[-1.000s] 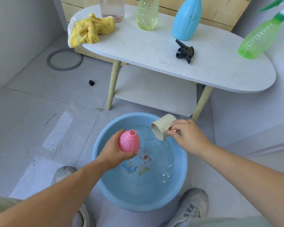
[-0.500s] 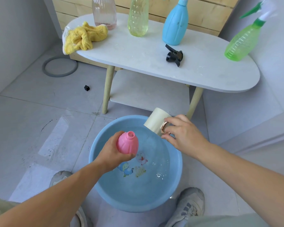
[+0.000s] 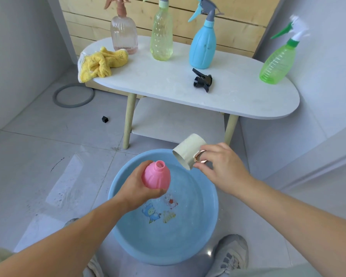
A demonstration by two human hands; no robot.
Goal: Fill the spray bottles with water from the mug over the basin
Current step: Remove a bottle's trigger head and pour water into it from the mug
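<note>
My left hand (image 3: 136, 186) grips a pink spray bottle (image 3: 156, 174) with no cap, its open neck pointing up, over the blue basin (image 3: 212, 212). My right hand (image 3: 222, 166) holds a cream mug (image 3: 188, 152) by its copper handle at the basin's far rim. The mug is tilted with its mouth facing down-left toward the bottle, a short gap apart. No water stream shows. The basin holds water over cartoon stickers.
A white oval table (image 3: 168, 84) behind the basin carries a clear pink bottle (image 3: 124, 35), a yellow-green bottle (image 3: 161, 37), a blue bottle (image 3: 203, 43), a green bottle (image 3: 278, 60), a black spray head (image 3: 202, 80) and a yellow cloth (image 3: 102, 64). My shoes (image 3: 230, 254) flank the basin.
The mug has lifted from inside the basin to above its far rim, staying tilted. The pink bottle stays in my left hand. The camera tipped up, showing more of the table.
</note>
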